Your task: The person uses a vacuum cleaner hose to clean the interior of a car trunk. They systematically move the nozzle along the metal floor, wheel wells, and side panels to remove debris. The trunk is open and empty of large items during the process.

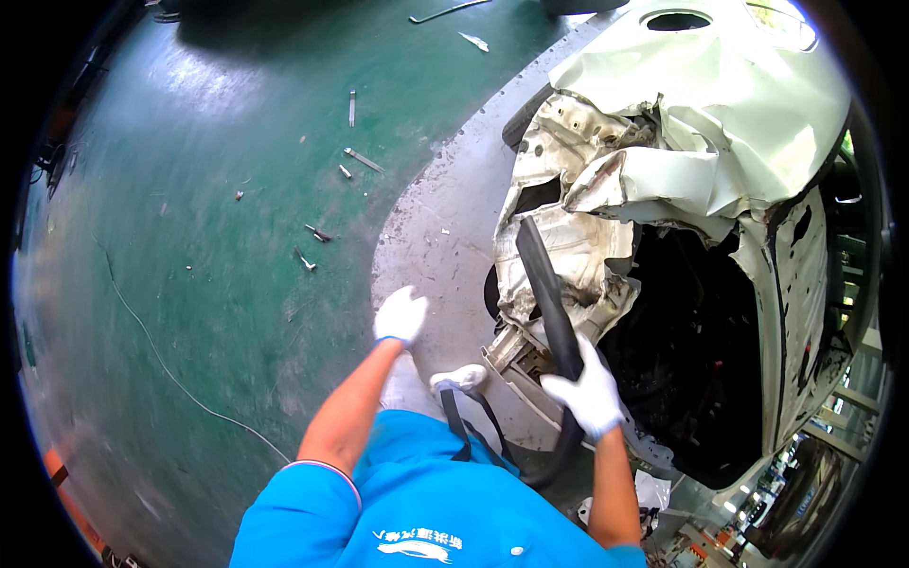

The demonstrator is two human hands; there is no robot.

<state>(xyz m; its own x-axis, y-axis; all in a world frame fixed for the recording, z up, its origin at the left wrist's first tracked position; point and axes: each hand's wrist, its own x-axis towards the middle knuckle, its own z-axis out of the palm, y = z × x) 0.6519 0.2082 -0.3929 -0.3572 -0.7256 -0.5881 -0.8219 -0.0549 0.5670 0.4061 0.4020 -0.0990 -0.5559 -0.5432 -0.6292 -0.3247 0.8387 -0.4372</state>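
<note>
My right hand (589, 390), in a white glove, grips a long black strip (545, 284) that runs up against the crumpled white car body (682, 142). The strip's upper end lies on the bent metal near the wheel opening; its lower end curves down past my blue shirt. In the air over the grey floor patch hangs my left hand (401, 315), also gloved, holding nothing, its fingers loosely curled. A white shoe tip (461, 379) shows between my arms.
Several bolts and small metal parts (352, 161) lie scattered on the green floor (218, 284). A thin cable (161, 364) trails across the floor at left. The dark wheel opening (691, 350) gapes beside my right hand.
</note>
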